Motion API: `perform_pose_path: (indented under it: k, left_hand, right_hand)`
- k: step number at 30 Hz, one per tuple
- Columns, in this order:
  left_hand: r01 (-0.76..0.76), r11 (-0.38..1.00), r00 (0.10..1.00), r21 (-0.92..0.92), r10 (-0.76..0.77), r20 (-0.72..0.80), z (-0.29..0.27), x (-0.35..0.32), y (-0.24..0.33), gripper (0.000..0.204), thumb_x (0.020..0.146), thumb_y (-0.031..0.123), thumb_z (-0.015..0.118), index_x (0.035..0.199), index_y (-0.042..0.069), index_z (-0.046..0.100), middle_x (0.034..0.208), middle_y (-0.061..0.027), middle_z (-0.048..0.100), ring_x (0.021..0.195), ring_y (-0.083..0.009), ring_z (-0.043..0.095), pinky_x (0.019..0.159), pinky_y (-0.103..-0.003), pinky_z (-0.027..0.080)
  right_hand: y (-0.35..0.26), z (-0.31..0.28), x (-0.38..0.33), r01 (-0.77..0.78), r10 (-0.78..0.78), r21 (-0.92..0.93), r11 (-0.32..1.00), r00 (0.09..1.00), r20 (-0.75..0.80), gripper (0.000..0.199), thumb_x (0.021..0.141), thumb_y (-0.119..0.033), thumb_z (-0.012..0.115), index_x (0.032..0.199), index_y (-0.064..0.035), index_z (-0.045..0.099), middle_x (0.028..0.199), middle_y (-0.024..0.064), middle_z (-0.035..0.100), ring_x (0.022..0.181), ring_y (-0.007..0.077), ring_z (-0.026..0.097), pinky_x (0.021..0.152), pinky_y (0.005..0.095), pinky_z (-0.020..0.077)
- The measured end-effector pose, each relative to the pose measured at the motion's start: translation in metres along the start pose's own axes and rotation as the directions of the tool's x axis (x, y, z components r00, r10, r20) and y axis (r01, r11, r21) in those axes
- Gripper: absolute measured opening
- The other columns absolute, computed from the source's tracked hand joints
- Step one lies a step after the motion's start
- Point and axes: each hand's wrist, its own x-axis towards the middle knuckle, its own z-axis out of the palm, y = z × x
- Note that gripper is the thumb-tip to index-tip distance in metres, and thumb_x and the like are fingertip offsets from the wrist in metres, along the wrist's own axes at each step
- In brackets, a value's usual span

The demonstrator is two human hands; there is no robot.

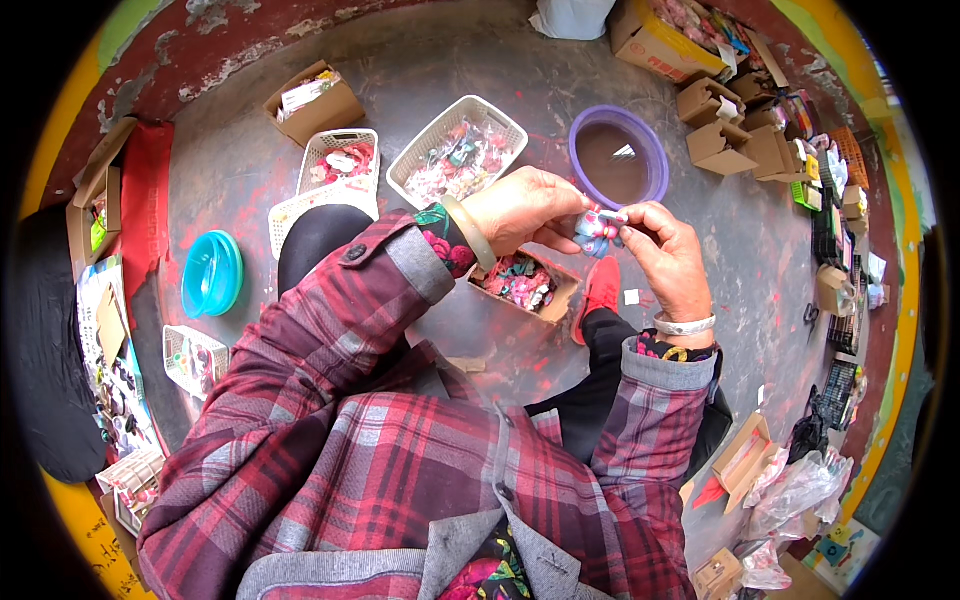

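Both hands pinch one small pink-and-blue hair clip between them. The left hand and right hand hover above a cardboard box of similar trinkets

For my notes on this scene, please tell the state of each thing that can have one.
left hand: pinching the small colourful piece
right hand: pinching it too
small colourful piece: held in the air
cardboard box: open, holds pieces
white basket: filled
purple basin: upright, nearly empty

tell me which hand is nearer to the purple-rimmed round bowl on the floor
Right. The right hand sits just below the purple-rimmed bowl, nearly under its rim. The left hand is off to the bowl's left, farther away. Both pinch a small colourful hair clip.
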Motion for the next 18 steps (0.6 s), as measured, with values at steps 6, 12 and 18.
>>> perform_pose_path:
  k: [6,12,18]
  left_hand:
    - [-0.043,0.99,0.999,0.136,0.047,-0.026,0.0048,-0.0065,0.0023,0.027,0.088,0.023,0.053,0.098,-0.001,0.06,0.086,-0.0071,0.062,0.073,-0.012,0.06,0.064,-0.025,0.054]
    - [-0.084,0.958,0.996,0.273,0.082,0.018,0.0058,-0.0071,0.0006,0.031,0.088,0.023,0.052,0.103,-0.002,0.06,0.086,-0.0061,0.062,0.068,-0.0109,0.059,0.059,-0.023,0.053]
    - [-0.037,0.958,0.999,0.286,0.045,-0.022,0.0095,-0.0085,0.0022,0.03,0.088,0.024,0.052,0.102,-0.001,0.06,0.087,-0.005,0.062,0.06,-0.0103,0.058,0.054,-0.021,0.05]
  right_hand:
    - [0.0035,0.0001,0.0002,0.084,-0.083,-0.095,0.992,0.996,0.019,0.011,0.075,0.004,0.055,0.085,0.0038,0.06,0.082,0.006,0.056,0.079,0.0139,0.055,0.071,0.0257,0.0434]
    - [0.0009,0.0006,0.0,0.15,-0.133,-0.249,0.957,0.987,0.086,0.012,0.071,0.004,0.058,0.083,0.0025,0.061,0.08,0.0074,0.057,0.077,0.018,0.055,0.072,0.0283,0.0428]
    - [0.0065,0.0029,0.0017,0.199,-0.178,-0.286,0.937,0.979,0.097,0.014,0.071,0.005,0.06,0.084,0.0013,0.061,0.078,0.0043,0.058,0.076,0.0148,0.055,0.07,0.0262,0.0435]
